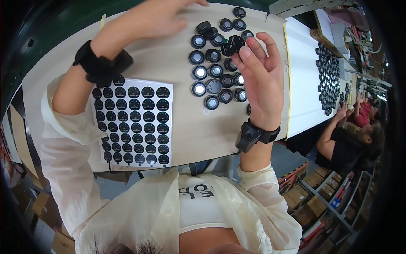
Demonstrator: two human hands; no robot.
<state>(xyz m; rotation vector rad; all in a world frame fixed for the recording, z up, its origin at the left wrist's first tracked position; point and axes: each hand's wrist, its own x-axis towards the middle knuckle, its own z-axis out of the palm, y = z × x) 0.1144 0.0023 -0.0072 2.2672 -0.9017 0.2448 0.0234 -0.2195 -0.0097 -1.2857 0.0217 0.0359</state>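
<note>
My right hand (265,78) is raised over the cluster at the table's middle, its thumb and a finger pinching a black round label (234,44) with pale print. The other fingers curl loosely upward. My left hand (163,17) is stretched across the far left part of the table, smeared by motion and partly cut off by the upper edge. Its thumb stands apart from a forefinger, with nothing visible between them. Several black round pucks (215,70) with silvery centres lie beneath and left of my right hand. A white sheet (170,122) of black round labels lies under my left forearm.
A yellow-edged white surface (302,80) adjoins the table (186,144) on the right, with many black round parts (327,78) grouped on it. Beyond sit co-workers, one in a black top (334,146). Cardboard boxes (311,207) fill shelving at the lower right.
</note>
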